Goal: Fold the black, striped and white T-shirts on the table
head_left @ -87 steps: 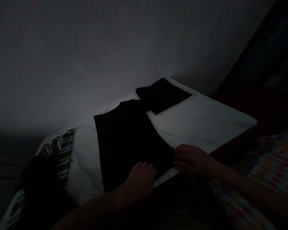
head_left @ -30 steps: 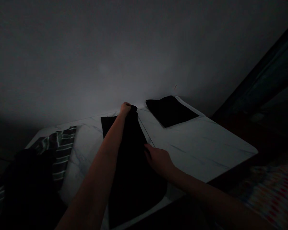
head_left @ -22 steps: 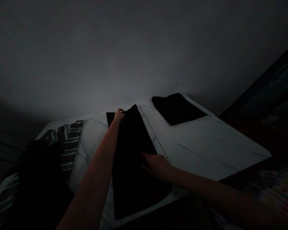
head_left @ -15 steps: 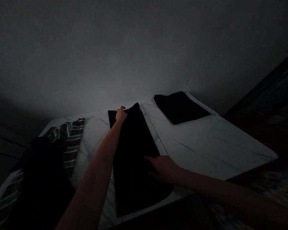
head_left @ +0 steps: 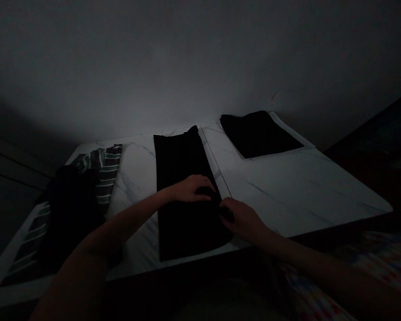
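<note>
The 2 hands, left hand (head_left: 192,188) and right hand (head_left: 242,218), have curled fingers at the black cloth (head_left: 183,227) lying lengthwise on the marble-patterned table (head_left: 274,191); whether either grips it, I cannot tell.

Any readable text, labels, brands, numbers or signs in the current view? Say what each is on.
None readable.
Striped cloth: stripes only, no lettering seen.
Black cloths: too dark to tell if any label is there.
Tabletop: veining and a seam, no text.
</note>
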A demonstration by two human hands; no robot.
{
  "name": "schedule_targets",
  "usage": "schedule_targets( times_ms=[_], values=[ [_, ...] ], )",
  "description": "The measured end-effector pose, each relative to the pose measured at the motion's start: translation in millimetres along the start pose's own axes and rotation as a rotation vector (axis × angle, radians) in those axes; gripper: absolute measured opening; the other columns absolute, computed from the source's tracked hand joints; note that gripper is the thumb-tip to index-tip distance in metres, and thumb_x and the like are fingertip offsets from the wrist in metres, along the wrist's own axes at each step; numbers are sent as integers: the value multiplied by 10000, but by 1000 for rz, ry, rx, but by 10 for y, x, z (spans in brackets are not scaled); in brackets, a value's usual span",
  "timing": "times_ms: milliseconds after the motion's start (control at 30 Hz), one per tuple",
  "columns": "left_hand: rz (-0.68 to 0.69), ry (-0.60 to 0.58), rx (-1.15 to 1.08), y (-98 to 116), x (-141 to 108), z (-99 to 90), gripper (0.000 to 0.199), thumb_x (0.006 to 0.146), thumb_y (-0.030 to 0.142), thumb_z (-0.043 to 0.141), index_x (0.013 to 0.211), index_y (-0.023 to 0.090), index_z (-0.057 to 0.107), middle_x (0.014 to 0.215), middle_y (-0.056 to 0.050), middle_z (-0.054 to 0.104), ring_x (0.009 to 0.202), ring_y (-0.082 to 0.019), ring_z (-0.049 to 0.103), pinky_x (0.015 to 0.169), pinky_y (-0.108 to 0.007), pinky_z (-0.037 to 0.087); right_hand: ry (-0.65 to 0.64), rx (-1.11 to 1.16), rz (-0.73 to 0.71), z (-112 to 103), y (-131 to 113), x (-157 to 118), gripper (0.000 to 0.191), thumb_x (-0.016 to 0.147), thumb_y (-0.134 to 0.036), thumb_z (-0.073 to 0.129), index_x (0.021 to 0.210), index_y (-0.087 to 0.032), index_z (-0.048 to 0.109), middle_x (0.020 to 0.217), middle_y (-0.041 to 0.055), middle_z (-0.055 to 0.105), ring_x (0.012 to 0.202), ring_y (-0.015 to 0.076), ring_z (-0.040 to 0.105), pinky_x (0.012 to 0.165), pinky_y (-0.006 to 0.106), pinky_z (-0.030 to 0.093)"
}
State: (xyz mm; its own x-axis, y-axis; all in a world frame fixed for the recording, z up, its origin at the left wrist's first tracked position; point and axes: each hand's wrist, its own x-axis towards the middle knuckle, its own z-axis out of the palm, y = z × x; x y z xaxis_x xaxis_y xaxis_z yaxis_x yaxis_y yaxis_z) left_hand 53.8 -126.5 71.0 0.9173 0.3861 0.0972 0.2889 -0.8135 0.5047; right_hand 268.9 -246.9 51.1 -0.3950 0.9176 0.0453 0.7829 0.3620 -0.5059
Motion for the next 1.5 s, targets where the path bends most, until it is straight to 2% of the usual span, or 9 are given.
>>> schedule_targets(
  times_ms=[67,200,367,667,867,1100,1233,1367,1500],
  values=[
    [34,-31,17,312,-114,201,326,864,387,678,1121,197,609,1141,-60,673,1111,-215,592,1019,-366,406,56,78,-73,37,3,-41,248,750,-58,565,944,-212,561,926,31,626,781,163,603,674,276,471],
    [-134,-24,278,687,-250,513,204,836,241,669,1022,173,616,1050,-79,667,1035,-235,597,922,-372,452,216,121,-292,143,-49,-154,341,712,-11,522,967,-238,534,987,38,595,868,172,602,725,283,506],
    [-203,53,404,878,-383,728,170,884,225,614,1050,187,617,997,-50,683,955,-208,627,833,-338,491,406,-70,-207,294,-78,-312,315,765,-161,609,1063,-203,515,1033,102,593,960,250,583,777,362,516],
    [-44,262,488,993,-590,939,202,967,176,447,1028,178,639,1021,-62,688,1015,-184,627,892,-323,521,225,-329,-317,308,84,-565,294,814,-45,509,1044,-195,615,975,79,646,820,182,593,641,260,452],
    [2,164,506,1056,-660,1086,159,960,174,504,1033,163,645,1039,-76,690,998,-202,619,871,-328,524,89,-347,-413,186,113,-680,266,797,-49,541,1013,-160,650,925,82,652,810,193,582,656,291,448],
    [-16,119,235,1167,-711,759,185,981,272,504,1089,196,634,1085,-53,706,1052,-174,628,966,-328,490,-101,-207,-406,-178,26,-424,112,898,-247,594,884,-197,693,830,48,672,822,205,598,761,353,455],
    [-242,265,243,713,-686,262,230,964,250,526,1174,215,613,1173,-51,697,1128,-174,622,1021,-343,471,-53,-187,-377,-279,61,222,183,959,-240,526,945,-197,704,907,55,698,851,191,638,787,334,483],
    [-592,306,395,-198,-480,-271,387,940,208,522,1322,152,549,1356,-126,612,1277,-227,553,1105,-382,409,24,-251,-263,-177,154,1313,270,976,-211,479,1158,-148,667,1179,132,678,1081,225,636,945,357,476],
    [-890,275,471,-983,-97,-644,433,949,243,521,1372,149,520,1453,-146,528,1359,-245,477,1140,-358,351,42,-334,-33,-24,266,2427,445,992,-237,444,1395,-58,507,1516,229,420,1380,297,434,1110,406,359]
  ],
)
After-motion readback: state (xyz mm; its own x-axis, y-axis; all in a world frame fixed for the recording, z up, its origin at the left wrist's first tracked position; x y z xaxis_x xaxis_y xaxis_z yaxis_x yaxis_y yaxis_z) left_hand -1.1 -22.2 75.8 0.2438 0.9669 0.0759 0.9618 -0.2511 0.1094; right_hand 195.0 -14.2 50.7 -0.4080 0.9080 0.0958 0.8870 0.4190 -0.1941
